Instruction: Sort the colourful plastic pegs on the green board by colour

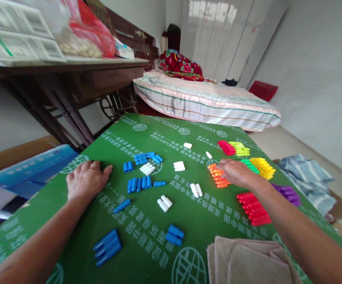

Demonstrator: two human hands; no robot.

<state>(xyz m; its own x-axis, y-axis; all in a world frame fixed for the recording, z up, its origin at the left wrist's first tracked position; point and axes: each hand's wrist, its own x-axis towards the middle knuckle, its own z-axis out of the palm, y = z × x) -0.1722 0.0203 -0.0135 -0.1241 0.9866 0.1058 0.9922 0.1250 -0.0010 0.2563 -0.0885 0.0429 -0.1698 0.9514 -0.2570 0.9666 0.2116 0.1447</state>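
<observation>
My left hand (87,178) lies flat near the table's left edge, fingers spread, holding nothing. At the right, my right hand (236,172) reaches over a group of orange bullet-shaped plastic pieces (220,180); its fingers stretch over their right side, and the undersides are hidden. Blue pieces (139,184) lie in rows and small clusters between the hands. White pieces (179,166) are scattered singly and in small sets around the middle. Below my right forearm sits a red stack (252,209), with purple pieces (287,194) behind it.
Green pieces (250,166), yellow pieces (263,169), lime pieces (238,148) and another red group (226,147) stand at the table's far right. A folded beige cloth (250,262) lies at the near edge of the green table (147,132). Beyond is a bed (206,98).
</observation>
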